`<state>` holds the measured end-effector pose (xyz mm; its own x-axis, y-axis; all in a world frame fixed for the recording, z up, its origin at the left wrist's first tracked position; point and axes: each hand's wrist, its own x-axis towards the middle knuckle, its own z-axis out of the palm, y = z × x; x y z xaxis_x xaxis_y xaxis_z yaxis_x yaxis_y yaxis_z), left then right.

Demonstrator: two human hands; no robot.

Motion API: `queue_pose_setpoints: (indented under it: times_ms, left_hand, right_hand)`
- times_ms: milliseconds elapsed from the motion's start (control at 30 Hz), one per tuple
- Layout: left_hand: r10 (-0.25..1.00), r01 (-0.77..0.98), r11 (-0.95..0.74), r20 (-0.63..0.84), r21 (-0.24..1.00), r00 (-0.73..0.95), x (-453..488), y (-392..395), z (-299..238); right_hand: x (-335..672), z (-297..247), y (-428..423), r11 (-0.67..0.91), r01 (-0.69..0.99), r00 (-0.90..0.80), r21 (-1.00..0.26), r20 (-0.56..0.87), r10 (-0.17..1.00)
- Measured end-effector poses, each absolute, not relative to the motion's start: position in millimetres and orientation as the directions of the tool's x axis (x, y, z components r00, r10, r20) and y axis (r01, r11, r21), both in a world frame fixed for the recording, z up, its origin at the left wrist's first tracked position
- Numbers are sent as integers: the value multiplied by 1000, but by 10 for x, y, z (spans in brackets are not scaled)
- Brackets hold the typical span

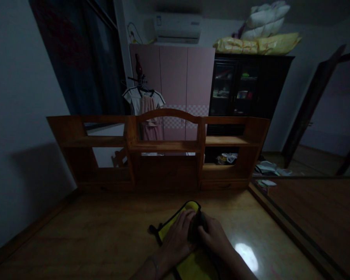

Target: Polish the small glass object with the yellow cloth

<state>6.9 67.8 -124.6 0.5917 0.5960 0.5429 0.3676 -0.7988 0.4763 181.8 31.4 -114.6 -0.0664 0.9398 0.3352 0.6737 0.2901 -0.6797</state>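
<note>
A yellow fabric bag with black edging [200, 264] lies on the wooden surface in front of me, and a dark tab or strap end sticks out at its left corner. My left hand [179, 231] is laid over the upper part of the bag, its fingers curved onto the yellow cloth. Close beside it, my right hand [212, 233] is closed on the bag's black edge. Between the two hands is a dark patch, perhaps an opening or a dark object; it is too dim to tell.
A wooden shelf unit [165, 146] stands along the far edge of the wooden surface [105, 233]. A raised wooden rail [282, 225] runs along the right. Beyond are a pink wardrobe [173, 74], a dark cabinet [251, 85] and hanging clothes [144, 101]. The room is dim.
</note>
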Motion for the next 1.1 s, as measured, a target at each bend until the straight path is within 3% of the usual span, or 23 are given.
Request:
queue_pose_setpoints:
  times_ms: [1100]
  left_hand:
    - [597,355,-798,554,487,580,77,679,-1237]
  right_hand:
    - [1835,-1185,335,274,698,-54,-662,332,942]
